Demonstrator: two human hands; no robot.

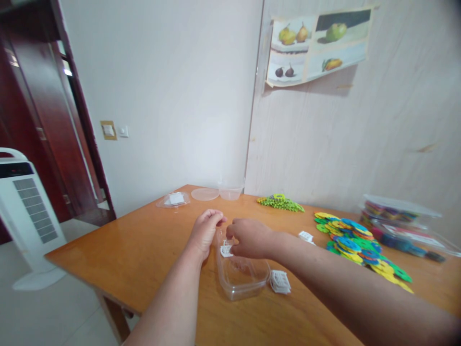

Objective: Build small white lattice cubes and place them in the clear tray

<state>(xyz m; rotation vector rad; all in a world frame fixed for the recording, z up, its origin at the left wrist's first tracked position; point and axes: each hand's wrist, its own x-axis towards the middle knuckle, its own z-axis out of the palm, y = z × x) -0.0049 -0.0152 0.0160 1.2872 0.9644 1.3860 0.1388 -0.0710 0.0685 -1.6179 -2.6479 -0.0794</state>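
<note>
A clear plastic box (248, 289) stands open on the wooden table in front of me. My left hand (207, 233) is at its far left rim, with thumb and fingers closed together; whatever may be between them is too small to make out. Over the far half of the box, my right hand (250, 238) bends its fingers down, closed at a small stack of white lattice-like pieces (226, 250). Part of that stack is hidden by the fingers. Another white stack (280, 282) lies against the box's right side, and more white pieces (306, 236) lie beyond my right forearm.
Colourful plastic discs (355, 245) spread over the right side, before stacked clear containers (399, 211). A green pile (281, 203) lies by the wall. A clear lid with a white label (173, 199), a round lid (205, 194) and a clear tub (231, 193) line the back edge.
</note>
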